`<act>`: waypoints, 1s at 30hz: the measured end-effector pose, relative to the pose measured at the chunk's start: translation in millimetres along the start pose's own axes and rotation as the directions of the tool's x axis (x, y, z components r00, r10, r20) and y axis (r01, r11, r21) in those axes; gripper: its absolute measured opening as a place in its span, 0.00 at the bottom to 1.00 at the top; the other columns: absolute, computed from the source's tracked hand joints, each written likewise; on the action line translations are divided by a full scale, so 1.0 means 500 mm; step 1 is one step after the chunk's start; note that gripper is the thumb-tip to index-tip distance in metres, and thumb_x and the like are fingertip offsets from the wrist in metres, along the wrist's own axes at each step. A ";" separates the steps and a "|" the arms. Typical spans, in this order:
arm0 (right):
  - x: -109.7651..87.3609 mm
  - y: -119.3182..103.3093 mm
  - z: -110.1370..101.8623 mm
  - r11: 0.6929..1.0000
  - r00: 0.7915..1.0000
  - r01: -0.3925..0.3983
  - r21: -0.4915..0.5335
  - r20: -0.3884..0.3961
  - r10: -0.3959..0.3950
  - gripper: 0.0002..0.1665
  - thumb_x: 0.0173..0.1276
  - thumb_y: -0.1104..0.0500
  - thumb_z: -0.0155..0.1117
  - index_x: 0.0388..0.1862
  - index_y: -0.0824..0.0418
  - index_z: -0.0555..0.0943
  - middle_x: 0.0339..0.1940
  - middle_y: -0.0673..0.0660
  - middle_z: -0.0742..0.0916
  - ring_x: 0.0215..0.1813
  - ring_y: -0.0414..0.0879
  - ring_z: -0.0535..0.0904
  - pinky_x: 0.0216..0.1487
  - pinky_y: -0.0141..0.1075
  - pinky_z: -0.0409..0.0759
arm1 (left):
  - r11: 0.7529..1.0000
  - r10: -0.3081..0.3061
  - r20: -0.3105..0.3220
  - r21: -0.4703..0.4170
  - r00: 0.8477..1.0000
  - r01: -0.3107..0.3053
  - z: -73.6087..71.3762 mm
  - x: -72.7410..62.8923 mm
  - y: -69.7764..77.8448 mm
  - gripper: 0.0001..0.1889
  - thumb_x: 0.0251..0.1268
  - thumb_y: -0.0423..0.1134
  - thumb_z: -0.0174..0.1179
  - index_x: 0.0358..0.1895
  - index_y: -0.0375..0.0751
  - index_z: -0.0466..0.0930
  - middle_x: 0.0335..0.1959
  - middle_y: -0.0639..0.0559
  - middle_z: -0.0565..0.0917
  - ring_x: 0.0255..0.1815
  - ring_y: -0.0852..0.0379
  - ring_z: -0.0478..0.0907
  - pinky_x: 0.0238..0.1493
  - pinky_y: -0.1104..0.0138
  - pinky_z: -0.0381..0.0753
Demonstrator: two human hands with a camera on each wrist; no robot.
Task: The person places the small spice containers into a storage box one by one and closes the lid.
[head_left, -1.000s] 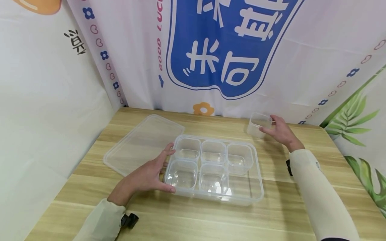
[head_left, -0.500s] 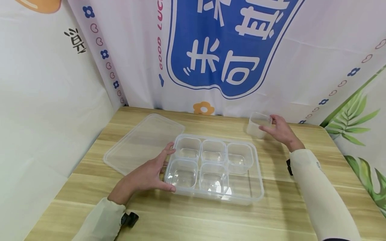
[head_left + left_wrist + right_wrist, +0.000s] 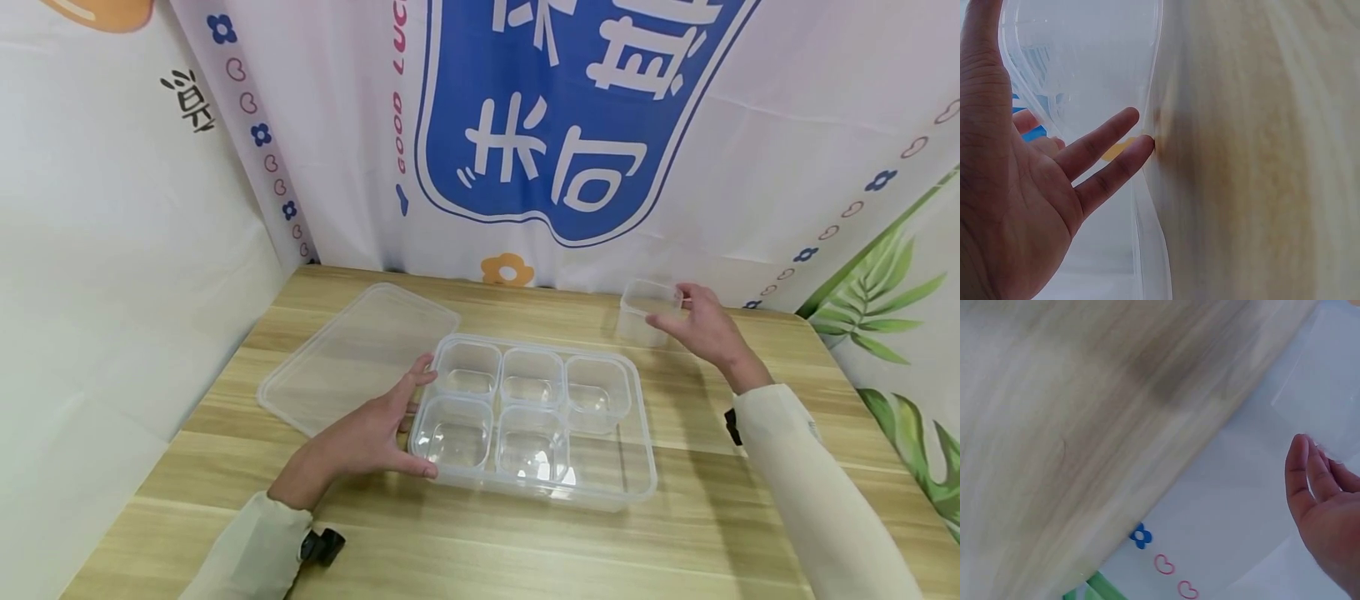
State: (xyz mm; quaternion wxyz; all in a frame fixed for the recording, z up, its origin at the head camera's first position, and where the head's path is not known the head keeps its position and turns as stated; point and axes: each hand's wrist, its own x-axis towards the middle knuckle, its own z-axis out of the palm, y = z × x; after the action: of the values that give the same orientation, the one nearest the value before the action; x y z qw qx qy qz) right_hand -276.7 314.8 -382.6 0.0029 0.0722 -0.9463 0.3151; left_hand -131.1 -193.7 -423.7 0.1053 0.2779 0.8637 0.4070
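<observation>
A large clear plastic box (image 3: 634,467) sits on the wooden table, holding several small clear square containers (image 3: 456,433). The front right space inside it has no small container. My left hand (image 3: 367,433) is spread against the box's left end, thumb along the front rim and fingers by the left side. In the left wrist view the fingers (image 3: 1107,147) are mostly straight beside the clear wall. At the back right, my right hand (image 3: 705,329) holds another small clear container (image 3: 639,327) by its right side between thumb and fingers. The right wrist view shows only part of this container.
A flat clear lid (image 3: 330,367) lies at the back left of the table, partly behind the left hand. Printed white cloth (image 3: 352,208) hangs just behind the table's back edge and along both sides. Bare wood (image 3: 525,550) stretches in front of the box.
My right hand and the small container have shifted slightly to the right, and the right forearm has swung outward. The left hand and the large box have stayed in place.
</observation>
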 end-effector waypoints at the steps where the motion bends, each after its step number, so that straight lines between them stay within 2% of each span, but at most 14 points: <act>1: -0.004 -0.003 -0.002 1.000 1.000 0.004 -0.008 -0.005 -0.004 0.58 0.69 0.36 0.68 0.77 0.76 0.56 0.73 0.76 0.64 0.72 0.71 0.65 0.65 0.65 0.68 | 1.000 0.000 0.000 0.000 1.000 0.000 0.000 0.000 0.001 0.76 0.42 0.63 0.82 0.85 0.53 0.30 0.83 0.46 0.54 0.66 0.45 0.76 0.58 0.59 0.81; 13: -0.065 -0.036 -0.036 1.000 0.997 0.022 0.005 -0.069 -0.021 0.62 0.69 0.36 0.69 0.80 0.75 0.52 0.74 0.78 0.63 0.72 0.74 0.64 0.66 0.68 0.65 | 1.000 -0.006 0.011 -0.010 1.000 0.006 0.000 0.000 0.002 0.76 0.43 0.60 0.83 0.84 0.59 0.28 0.83 0.46 0.52 0.66 0.44 0.76 0.58 0.58 0.81; 19: -0.097 -0.049 -0.054 0.999 0.996 0.042 0.017 -0.085 -0.041 0.61 0.68 0.38 0.71 0.81 0.73 0.51 0.75 0.77 0.61 0.72 0.74 0.64 0.66 0.68 0.66 | 1.000 0.002 0.008 -0.008 1.000 -0.002 0.000 0.001 0.002 0.76 0.43 0.60 0.83 0.85 0.54 0.29 0.82 0.44 0.53 0.66 0.43 0.76 0.59 0.57 0.80; 21: -0.109 -0.055 -0.059 0.998 0.994 0.053 0.028 -0.094 -0.051 0.60 0.68 0.40 0.72 0.81 0.72 0.52 0.75 0.76 0.62 0.72 0.73 0.64 0.64 0.66 0.70 | 1.000 0.006 0.008 -0.010 1.000 -0.006 0.000 0.001 0.002 0.76 0.43 0.60 0.83 0.85 0.53 0.29 0.82 0.43 0.53 0.66 0.43 0.76 0.59 0.57 0.81; 24: -0.124 -0.065 -0.065 0.996 0.991 0.081 0.046 -0.109 -0.075 0.58 0.68 0.43 0.73 0.81 0.71 0.54 0.75 0.75 0.63 0.71 0.72 0.67 0.58 0.60 0.77 | 1.000 0.010 0.007 -0.009 1.000 -0.010 0.000 0.001 0.002 0.76 0.43 0.61 0.83 0.85 0.52 0.29 0.82 0.43 0.53 0.66 0.43 0.76 0.59 0.57 0.81; 27: -0.139 -0.074 -0.069 0.993 0.988 0.106 0.054 -0.115 -0.099 0.57 0.69 0.45 0.73 0.81 0.71 0.54 0.74 0.74 0.64 0.69 0.72 0.68 0.51 0.47 0.82 | 1.000 0.011 0.005 0.001 1.000 -0.011 0.000 0.002 0.002 0.76 0.43 0.61 0.83 0.85 0.52 0.30 0.82 0.44 0.53 0.66 0.43 0.76 0.59 0.57 0.80; 30: -0.154 -0.082 -0.071 0.991 0.987 0.120 0.064 -0.114 -0.112 0.56 0.69 0.46 0.73 0.81 0.70 0.54 0.74 0.74 0.64 0.69 0.73 0.69 0.45 0.29 0.81 | 1.000 0.007 0.005 0.010 1.000 -0.007 0.000 0.001 0.002 0.76 0.43 0.61 0.82 0.85 0.52 0.30 0.83 0.46 0.53 0.67 0.43 0.75 0.59 0.57 0.80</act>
State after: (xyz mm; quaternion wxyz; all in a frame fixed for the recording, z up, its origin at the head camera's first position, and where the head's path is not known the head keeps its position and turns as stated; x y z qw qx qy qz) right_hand -196.1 314.1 -333.5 0.0710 0.1095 -0.9272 0.3510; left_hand -131.2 -193.0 -423.0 0.1047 0.2822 0.8645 0.4024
